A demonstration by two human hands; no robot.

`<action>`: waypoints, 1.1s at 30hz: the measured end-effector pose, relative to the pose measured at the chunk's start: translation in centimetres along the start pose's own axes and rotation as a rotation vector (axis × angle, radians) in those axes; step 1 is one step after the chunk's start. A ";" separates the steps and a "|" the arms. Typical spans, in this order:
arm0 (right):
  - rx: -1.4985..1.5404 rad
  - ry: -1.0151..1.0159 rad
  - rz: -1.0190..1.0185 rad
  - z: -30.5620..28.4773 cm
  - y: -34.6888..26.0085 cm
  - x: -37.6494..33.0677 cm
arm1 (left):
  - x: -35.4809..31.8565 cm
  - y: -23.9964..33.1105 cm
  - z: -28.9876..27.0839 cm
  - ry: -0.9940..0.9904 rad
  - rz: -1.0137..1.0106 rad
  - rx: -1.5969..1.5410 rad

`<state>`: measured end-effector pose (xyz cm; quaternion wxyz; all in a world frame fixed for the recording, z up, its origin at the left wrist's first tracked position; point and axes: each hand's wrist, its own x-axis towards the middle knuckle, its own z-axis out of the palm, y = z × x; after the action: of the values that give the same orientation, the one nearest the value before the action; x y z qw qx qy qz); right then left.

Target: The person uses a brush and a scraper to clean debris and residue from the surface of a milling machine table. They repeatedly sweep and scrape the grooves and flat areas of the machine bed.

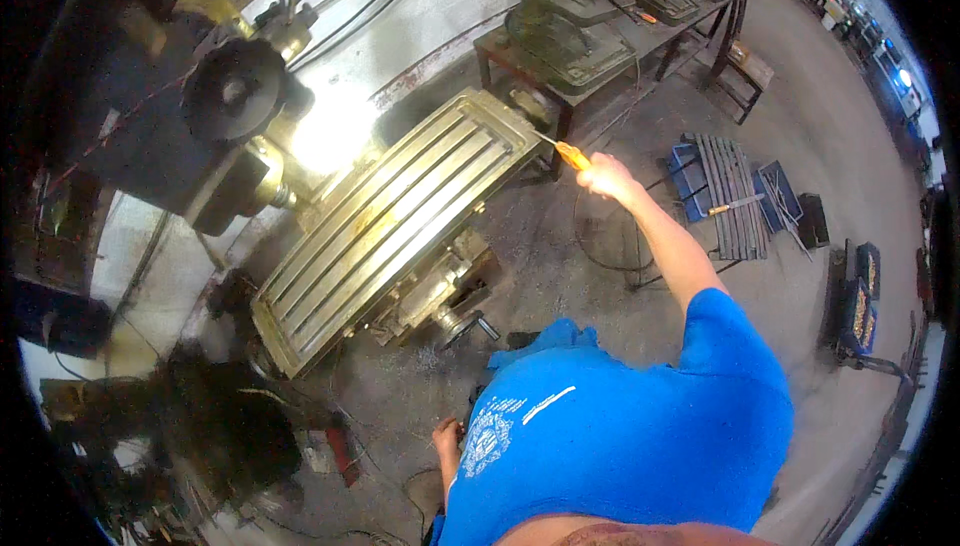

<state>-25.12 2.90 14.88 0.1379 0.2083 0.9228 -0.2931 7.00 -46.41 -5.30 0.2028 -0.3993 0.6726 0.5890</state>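
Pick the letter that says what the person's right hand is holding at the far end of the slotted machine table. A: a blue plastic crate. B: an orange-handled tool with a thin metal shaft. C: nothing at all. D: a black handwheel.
B. The right hand grips the orange-handled tool, whose thin shaft points at the end of the slotted machine table.

The milling machine table is bare metal, ribbed with slots, dull yet glaring at 11 o'clock under the lamp. The tool in the right hand has a glossy orange plastic handle and thin metal shaft. The floor looks matt, rough concrete, strewn with metal chips.
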 end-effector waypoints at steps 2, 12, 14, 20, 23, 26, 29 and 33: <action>0.009 -0.023 -0.002 -0.1 -0.3 2.3 | 1.0 0.1 0.2 -0.035 -0.016 -0.029; 0.405 0.120 0.146 3.5 3.8 2.4 | 3.2 -1.2 -1.3 0.051 0.105 -0.271; 0.372 0.021 0.185 6.4 6.0 0.9 | 2.5 -2.6 -0.9 -0.016 -0.014 -0.250; -0.174 -0.439 0.002 15.7 5.0 -3.5 | 0.6 -4.8 1.5 0.033 -0.143 -0.127; -0.118 -0.493 -0.065 18.8 2.2 -1.8 | -0.3 -3.4 2.1 0.051 -0.075 -0.094; -0.063 -0.490 -0.096 19.6 0.7 1.6 | -1.4 -1.7 3.6 0.107 -0.059 -0.036; -0.020 -0.494 -0.156 18.4 1.8 4.2 | -2.2 0.2 7.3 0.171 -0.169 -0.088; -0.012 -0.508 -0.158 14.7 6.4 6.3 | -1.1 1.8 12.7 0.072 -0.220 -0.005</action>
<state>-25.69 0.71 -2.19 0.3432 0.0545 0.8736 -0.3406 3.80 -34.00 -6.19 0.2410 -0.4923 0.6302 0.5499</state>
